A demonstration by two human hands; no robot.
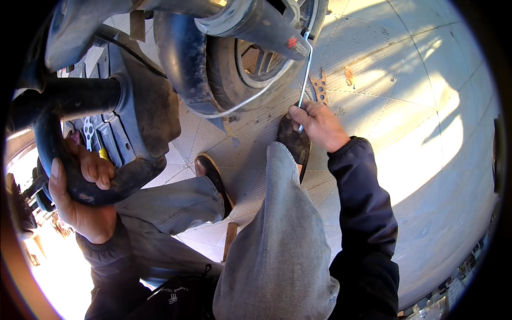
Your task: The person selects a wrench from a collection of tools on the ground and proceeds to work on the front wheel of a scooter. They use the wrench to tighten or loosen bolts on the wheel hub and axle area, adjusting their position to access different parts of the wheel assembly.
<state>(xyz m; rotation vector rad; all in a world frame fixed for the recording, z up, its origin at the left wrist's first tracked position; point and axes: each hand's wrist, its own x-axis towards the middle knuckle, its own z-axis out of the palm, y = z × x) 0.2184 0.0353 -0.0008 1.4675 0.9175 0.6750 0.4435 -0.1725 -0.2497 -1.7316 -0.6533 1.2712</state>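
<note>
My left hand [88,189] is wrapped round a thick, curved black tube [128,181] of a motorbike or scooter at the left. In my right hand [319,125] is a long, thin, bent metal rod [305,80], silver and shaped somewhat like a spanner. Its upper end reaches the lower part of a dark fork leg [266,29] beside the wheel; whether it sits on a fastener there I cannot tell. The front wheel's tyre [221,64] and a black mudguard [178,58] lie left of the rod. A pale cable or hose [250,100] curves below the wheel.
A flat, rusty metal piece with holes [320,88] lies on the tiled floor [400,69] beyond my right hand. Tools, including a yellow-handled one [103,153], rest in a grey tray-like part [117,133] by the left hand. My shoes [213,178] stand below the wheel.
</note>
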